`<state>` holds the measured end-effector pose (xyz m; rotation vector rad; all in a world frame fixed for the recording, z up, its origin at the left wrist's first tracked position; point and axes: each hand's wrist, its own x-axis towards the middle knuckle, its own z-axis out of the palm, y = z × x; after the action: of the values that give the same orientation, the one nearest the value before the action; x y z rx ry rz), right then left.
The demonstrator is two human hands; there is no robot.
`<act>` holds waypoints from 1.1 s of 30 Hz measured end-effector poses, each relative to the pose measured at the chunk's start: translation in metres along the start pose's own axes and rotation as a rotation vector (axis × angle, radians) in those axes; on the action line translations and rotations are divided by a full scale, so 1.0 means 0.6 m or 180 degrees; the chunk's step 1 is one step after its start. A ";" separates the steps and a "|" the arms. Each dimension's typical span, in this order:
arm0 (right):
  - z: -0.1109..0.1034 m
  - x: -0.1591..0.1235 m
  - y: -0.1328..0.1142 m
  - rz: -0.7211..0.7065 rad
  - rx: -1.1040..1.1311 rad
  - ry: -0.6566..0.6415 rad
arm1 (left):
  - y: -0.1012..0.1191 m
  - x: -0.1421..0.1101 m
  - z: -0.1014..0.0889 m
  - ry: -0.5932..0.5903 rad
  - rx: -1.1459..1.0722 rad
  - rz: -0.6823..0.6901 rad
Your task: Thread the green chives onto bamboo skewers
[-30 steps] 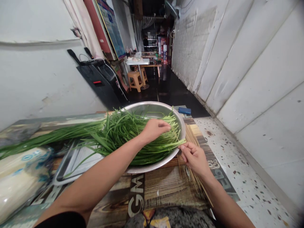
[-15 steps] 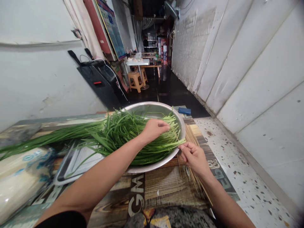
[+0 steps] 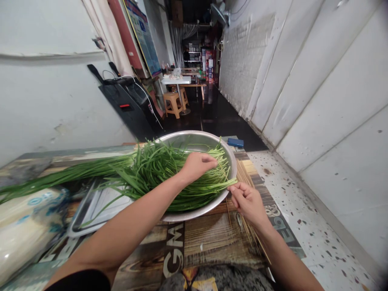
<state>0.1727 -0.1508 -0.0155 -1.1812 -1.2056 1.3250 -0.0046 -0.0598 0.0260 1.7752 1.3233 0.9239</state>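
Observation:
A steel basin (image 3: pixel 197 134) on the table holds a heap of green garlic chives (image 3: pixel 160 161), their pale stalk ends pointing right. Above the heap, my left hand (image 3: pixel 198 165) is closed in a pinch; what its fingertips hold, if anything, is too small to make out. At the basin's right rim, my right hand (image 3: pixel 247 200) pinches the pale ends of a few chive stalks. Thin bamboo skewers (image 3: pixel 250 226) lie on the table beneath and beside my right hand, partly hidden by it.
More long chives (image 3: pixel 69 171) stretch left over a metal tray (image 3: pixel 97 208). A plastic bag with pale contents (image 3: pixel 30 230) sits at the left. A small blue box (image 3: pixel 235 142) lies behind the basin. Farther back are a white table (image 3: pixel 176 80) and brown stools (image 3: pixel 172 103).

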 end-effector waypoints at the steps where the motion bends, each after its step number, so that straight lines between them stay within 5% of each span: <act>1: 0.000 0.000 0.000 -0.0009 0.0000 -0.0002 | 0.000 0.000 0.000 -0.0007 -0.0009 0.0004; 33: -0.001 0.002 0.002 0.0021 -0.0007 -0.0006 | -0.004 0.001 0.004 -0.0068 0.0014 0.0031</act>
<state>0.1728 -0.1496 -0.0165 -1.1866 -1.2057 1.3306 -0.0036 -0.0587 0.0226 1.7916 1.3053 0.9056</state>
